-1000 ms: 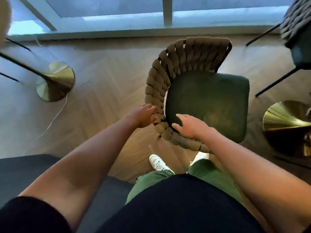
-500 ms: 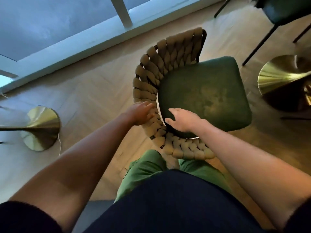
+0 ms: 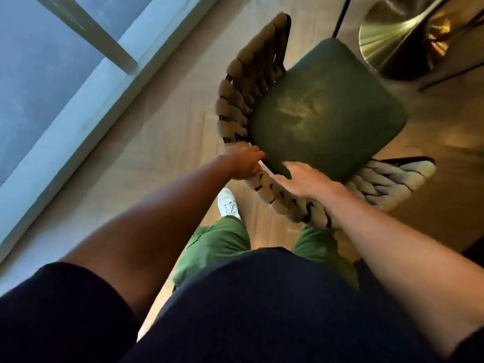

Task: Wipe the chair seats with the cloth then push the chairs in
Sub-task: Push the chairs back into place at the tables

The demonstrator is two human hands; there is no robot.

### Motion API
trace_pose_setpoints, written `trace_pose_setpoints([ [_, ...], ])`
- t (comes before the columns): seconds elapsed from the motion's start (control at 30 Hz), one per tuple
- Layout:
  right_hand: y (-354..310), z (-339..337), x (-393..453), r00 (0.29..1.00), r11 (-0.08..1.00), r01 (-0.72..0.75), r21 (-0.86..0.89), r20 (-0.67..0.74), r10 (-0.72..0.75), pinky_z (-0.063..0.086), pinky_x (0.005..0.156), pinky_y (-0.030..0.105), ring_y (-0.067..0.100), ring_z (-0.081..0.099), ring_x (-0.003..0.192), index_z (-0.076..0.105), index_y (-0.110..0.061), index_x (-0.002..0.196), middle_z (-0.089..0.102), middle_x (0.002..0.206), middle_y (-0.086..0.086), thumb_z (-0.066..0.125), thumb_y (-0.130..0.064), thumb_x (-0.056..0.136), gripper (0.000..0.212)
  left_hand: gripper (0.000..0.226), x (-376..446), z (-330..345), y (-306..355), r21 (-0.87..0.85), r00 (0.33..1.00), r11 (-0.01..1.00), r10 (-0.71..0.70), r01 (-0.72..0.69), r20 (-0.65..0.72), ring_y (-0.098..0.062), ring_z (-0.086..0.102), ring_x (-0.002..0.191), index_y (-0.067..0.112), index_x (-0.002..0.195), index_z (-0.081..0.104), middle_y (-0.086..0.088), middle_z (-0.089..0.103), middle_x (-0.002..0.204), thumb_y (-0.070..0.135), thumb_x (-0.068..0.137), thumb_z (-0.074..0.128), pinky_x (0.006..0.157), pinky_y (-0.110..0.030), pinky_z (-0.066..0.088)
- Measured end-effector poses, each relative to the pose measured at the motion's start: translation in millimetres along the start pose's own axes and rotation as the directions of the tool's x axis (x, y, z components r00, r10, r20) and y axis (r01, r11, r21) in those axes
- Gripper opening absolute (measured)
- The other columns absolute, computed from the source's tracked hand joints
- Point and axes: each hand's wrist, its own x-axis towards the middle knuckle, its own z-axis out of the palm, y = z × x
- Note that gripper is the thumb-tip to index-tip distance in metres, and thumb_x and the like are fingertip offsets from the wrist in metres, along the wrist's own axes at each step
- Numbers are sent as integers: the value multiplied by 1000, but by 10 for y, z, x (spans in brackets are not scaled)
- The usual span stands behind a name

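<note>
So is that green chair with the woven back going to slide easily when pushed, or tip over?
It will probably slide: the chair stands on smooth wood flooring. It looks fairly light, with a thin dark frame. Tipping seems unlikely, since the left hand and right hand both grip the woven backrest.

head view, steeply down, close

— What's over by the window (image 3: 47,74)?
— Pale sill, herringbone wood floor (image 3: 162,132) below.
— And top right?
— A brass table base (image 3: 387,40), shiny. Black thin leg (image 3: 341,17) just beside it.
</note>
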Motion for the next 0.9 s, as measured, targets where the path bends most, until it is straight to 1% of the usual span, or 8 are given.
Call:
trace_pose_setpoints([
  [0.1, -218, 263, -92, 997, 987, -72, 141, -25, 77, 42, 108, 44, 30, 47, 136, 42, -22, 152, 46, 154, 7, 44, -59, 99, 65, 45, -36, 5, -121, 113, 991, 985, 133, -133, 9, -28, 59, 116, 27, 139, 53, -3, 61, 130, 49, 102, 41, 95, -47, 54],
  [0.23, -339, 540, -235, 985, 946, -132, 296, -65, 157, 48, 100, 43, 31, 55, 124, 54, -25, 139, 58, 139, 8, 47, -61, 94, 59, 72, -10, 86, -196, 255, 938, 903, 336, -347, 86, -27, 59, 113, 30, 134, 58, 1, 65, 126, 72, 89, 21, 96, -44, 50],
  [0.3, -325, 711, -264, 981, 934, -152, 323, -67, 183, 47, 102, 45, 33, 53, 127, 52, -26, 140, 57, 139, 9, 39, -73, 84, 75, 73, -2, 102, -238, 269, 925, 885, 367, -381, 102, -27, 58, 117, 30, 139, 52, 0, 63, 130, 76, 86, 36, 100, -44, 49],
  [0.37, -322, 834, -296, 980, 936, -154, 317, -68, 185, 44, 105, 47, 34, 49, 130, 49, -22, 141, 52, 143, 11, 43, -69, 83, 75, 72, 4, 133, -250, 284, 918, 873, 377, -396, 119, -27, 55, 124, 29, 146, 45, -1, 59, 137, 68, 86, 59, 104, -44, 47],
  [0.47, -361, 925, -353, 972, 954, -126, 270, -159, 173, 45, 102, 45, 34, 51, 126, 49, -20, 138, 55, 136, 9, 59, -45, 90, 55, 70, -11, 195, -203, 313, 919, 865, 382, -392, 98, -28, 52, 131, 26, 148, 43, -4, 56, 142, 48, 88, 73, 112, -46, 41],
  [0.6, -337, 1061, -305, 926, 977, -175, 118, -318, 204, 46, 95, 42, 31, 60, 114, 55, -18, 130, 65, 122, 9, 66, -32, 90, 44, 65, 54, 252, -139, 333, 916, 855, 389, -397, 93, -28, 52, 131, 24, 145, 47, -5, 58, 139, 35, 88, 76, 111, -44, 40],
  [0.73, -395, 1064, -329, 919, 976, -208, 63, -329, 217, 47, 91, 40, 29, 63, 109, 56, -18, 127, 66, 118, 7, 65, -24, 90, 38, 62, 1, 281, -84, 324, 939, 882, 337, -342, 73, -28, 53, 129, 22, 145, 47, -7, 59, 138, 25, 89, 75, 105, -44, 46],
  [0.9, -331, 1130, -446, 917, 965, -256, 55, -303, 261, 46, 97, 39, 29, 58, 119, 52, -17, 137, 59, 131, 8, 64, -23, 93, 46, 58, 38, 217, 88, 455, 912, 791, 371, -409, 176, -28, 56, 125, 26, 144, 47, -3, 58, 136, 26, 91, 71, 98, -42, 47],
])
